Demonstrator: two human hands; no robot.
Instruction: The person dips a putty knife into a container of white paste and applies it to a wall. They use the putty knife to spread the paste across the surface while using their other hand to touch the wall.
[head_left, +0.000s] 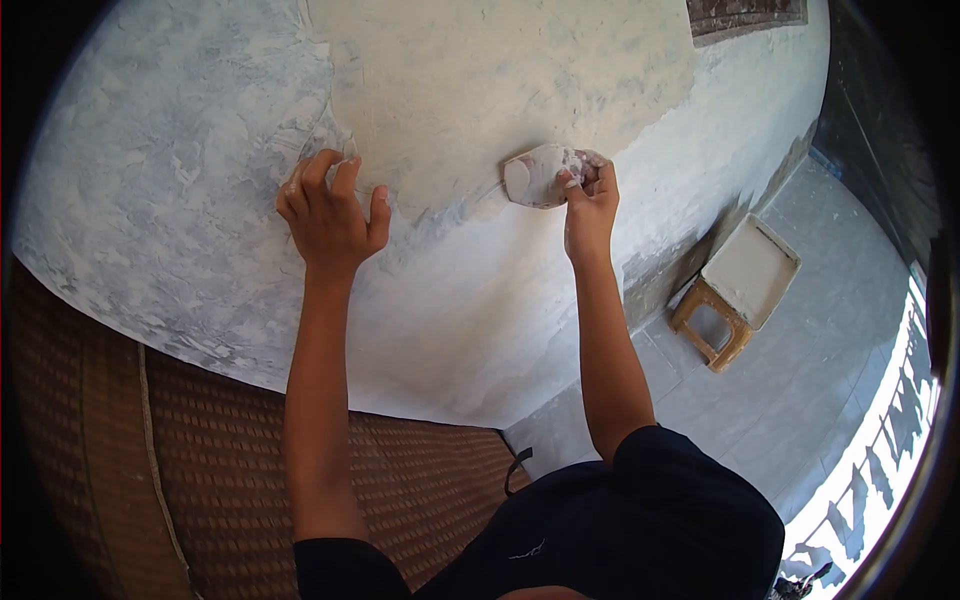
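Note:
My right hand (588, 195) grips a flat, plaster-smeared scraper (535, 177) between thumb and fingers, its blade lying close to the wall (470, 300). Over to the left, my left hand (333, 215) has its fingers spread and bent, the fingertips at the wall and nothing visible in them. White residue marks the fingers of both hands. Behind and above them, a cream-coloured coat (450, 80) covers part of the wall, with mottled grey-white plaster (190, 150) to its left.
A tray of pale paste (752, 270) rests on a small yellowish stool (712, 330) on the grey tiled floor (830, 290) at the right. Brown woven matting (230, 430) runs below the wall at lower left. A framed opening (745, 15) shows at the top right.

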